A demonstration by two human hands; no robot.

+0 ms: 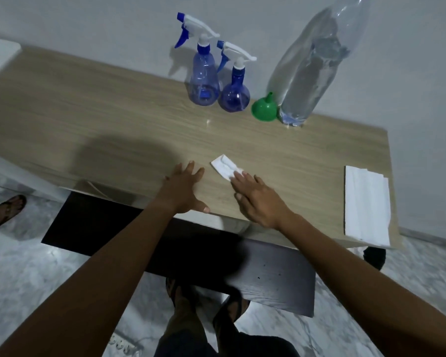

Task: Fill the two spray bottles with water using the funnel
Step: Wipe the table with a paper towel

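Note:
Two blue spray bottles with white trigger heads stand at the back of the wooden table [88, 119]: the taller bottle [204, 76] on the left, the rounder bottle [234, 91] beside it. A green funnel [264, 108] sits mouth-down to their right. A large clear water bottle [307, 73] stands next to the funnel. My left hand [183, 189] lies flat on the table near the front edge, fingers spread. My right hand [258, 199] presses its straight fingers on a small folded white tissue [224, 167].
A stack of white paper napkins [366, 204] lies at the table's right front corner. A dark lower shelf [268, 274] juts out under the table. Another person's sandalled foot [4, 212] shows at the far left. A power strip [121, 343] lies on the marble floor.

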